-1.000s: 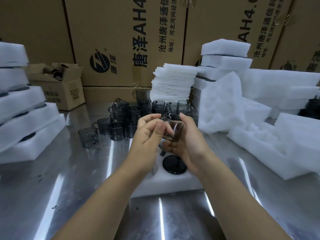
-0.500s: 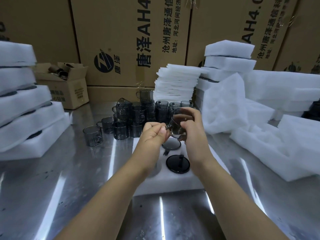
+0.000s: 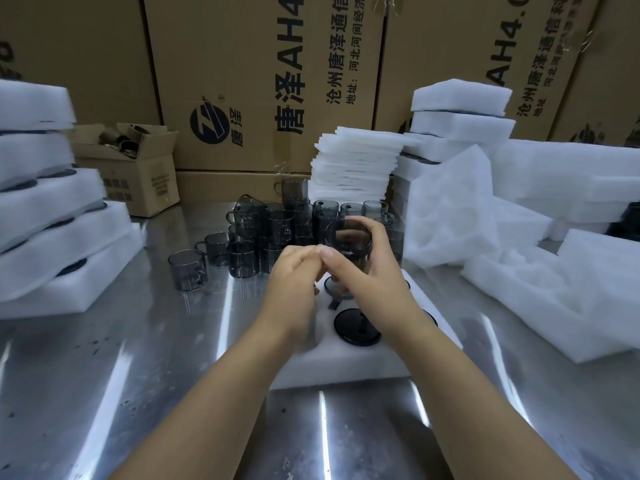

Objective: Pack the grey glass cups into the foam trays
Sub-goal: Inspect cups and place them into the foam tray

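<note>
One smoky, see-through grey glass cup (image 3: 353,242) is gripped by the right hand (image 3: 377,275), its round mouth tipped toward the camera, just above the white foam tray (image 3: 346,365) that lies flat on the counter (image 3: 138,375). A second cup (image 3: 358,327) sits sunk in a round pocket of that tray, showing as a dark disc. The remaining cups (image 3: 273,226) stand clustered behind the tray, some stacked, with a lone cup (image 3: 187,270) at the left.

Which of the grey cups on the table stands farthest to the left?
The grey cup at the front-left edge of the bunch, upright, nearest the stacked foam trays; all the others sit further right.
</note>
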